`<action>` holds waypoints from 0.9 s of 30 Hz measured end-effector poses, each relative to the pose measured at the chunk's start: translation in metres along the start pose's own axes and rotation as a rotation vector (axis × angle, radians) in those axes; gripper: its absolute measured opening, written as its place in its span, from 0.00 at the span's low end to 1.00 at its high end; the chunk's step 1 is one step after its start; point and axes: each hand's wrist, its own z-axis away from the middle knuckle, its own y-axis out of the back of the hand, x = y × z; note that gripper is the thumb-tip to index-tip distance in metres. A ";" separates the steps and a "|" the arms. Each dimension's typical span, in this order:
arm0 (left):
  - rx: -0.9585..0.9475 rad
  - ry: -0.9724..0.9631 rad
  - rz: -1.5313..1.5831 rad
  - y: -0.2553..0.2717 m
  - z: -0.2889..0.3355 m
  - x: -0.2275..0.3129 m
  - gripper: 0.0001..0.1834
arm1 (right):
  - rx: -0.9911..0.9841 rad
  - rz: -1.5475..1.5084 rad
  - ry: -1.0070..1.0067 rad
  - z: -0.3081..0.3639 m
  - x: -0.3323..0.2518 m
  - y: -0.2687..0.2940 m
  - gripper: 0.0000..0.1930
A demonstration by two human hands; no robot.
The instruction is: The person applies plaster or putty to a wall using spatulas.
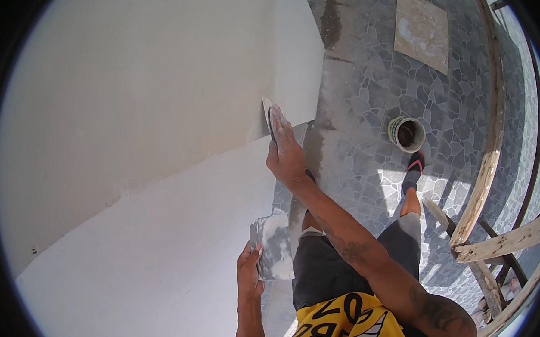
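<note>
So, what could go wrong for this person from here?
The bucket stands just ahead of the person's right foot, so a step forward might knock it over. The left fingers hold a flat plate smeared with white paste; tilting it could drop some. The right fingers hold a thin blade at the wall, whose surface it might scratch.

- Yellow shirt [356,322], btm ctr of frame: had lg blk lettering.
- Bucket [394,130], R of ctr: had dk print on side, too sm to read.
</note>
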 end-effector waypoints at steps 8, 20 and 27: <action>0.020 -0.009 0.034 0.014 -0.002 -0.007 0.21 | -0.117 -0.028 0.173 0.045 -0.018 0.040 0.39; -0.027 -0.021 0.071 0.021 0.007 -0.010 0.19 | -0.264 -0.062 -0.521 -0.032 -0.028 0.055 0.26; -0.004 -0.023 0.021 0.014 0.013 -0.002 0.19 | -0.328 -0.101 -0.046 0.020 -0.037 0.059 0.34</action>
